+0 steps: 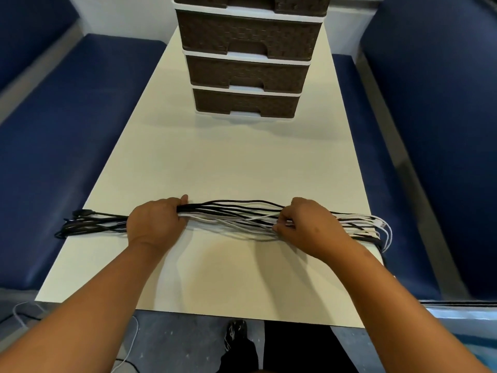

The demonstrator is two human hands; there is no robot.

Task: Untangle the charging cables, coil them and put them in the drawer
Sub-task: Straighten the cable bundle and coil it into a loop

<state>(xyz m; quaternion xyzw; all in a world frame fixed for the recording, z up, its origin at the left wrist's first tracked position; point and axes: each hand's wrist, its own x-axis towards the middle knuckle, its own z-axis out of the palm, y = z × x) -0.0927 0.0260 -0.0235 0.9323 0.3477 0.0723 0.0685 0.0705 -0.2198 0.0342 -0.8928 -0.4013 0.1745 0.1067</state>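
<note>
A long bundle of black and white charging cables (231,218) lies stretched across the near part of the cream table (228,162), its ends hanging past both side edges. My left hand (156,222) is closed around the bundle left of its middle. My right hand (304,224) pinches strands of the bundle further right, fingertips among the white cables. A brown woven drawer unit (247,71) with white frames stands at the far end of the table; all its visible drawers are closed.
Blue padded benches run along both sides, the left bench (67,146) and the right bench (441,135). A thin white cable (131,343) lies on the grey floor below the table's near edge, beside a black shoe (236,332).
</note>
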